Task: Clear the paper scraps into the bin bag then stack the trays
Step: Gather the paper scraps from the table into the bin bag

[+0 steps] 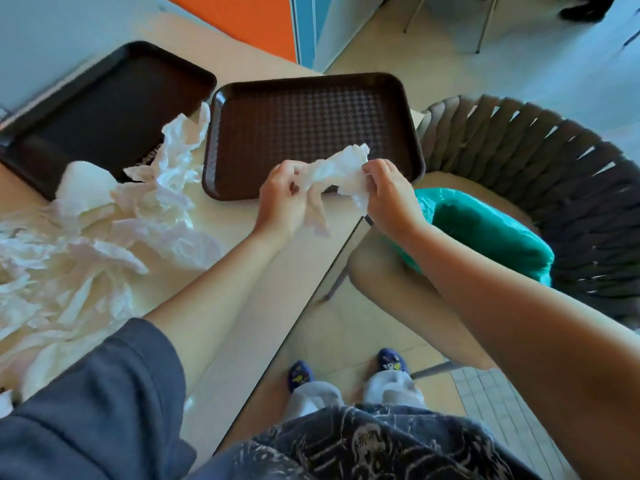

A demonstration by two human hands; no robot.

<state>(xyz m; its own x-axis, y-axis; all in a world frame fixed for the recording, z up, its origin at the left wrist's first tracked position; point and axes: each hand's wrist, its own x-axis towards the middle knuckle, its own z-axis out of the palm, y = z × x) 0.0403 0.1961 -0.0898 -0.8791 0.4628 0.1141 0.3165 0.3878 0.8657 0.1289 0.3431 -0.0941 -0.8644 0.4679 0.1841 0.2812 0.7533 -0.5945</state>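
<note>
A crumpled white paper scrap is stretched between my left hand and my right hand, above the near edge of a brown tray. Both hands grip it. A second dark tray lies at the far left, with white paper reaching onto its near corner. A big heap of crumpled white paper scraps covers the left of the table. The green bin bag sits on a chair seat to the right of the table, just beyond my right hand.
The beige table's right edge runs diagonally below my hands. A dark woven chair holds the bag. My feet in blue shoes stand on the tiled floor. Metal chair legs stand far off at the top right.
</note>
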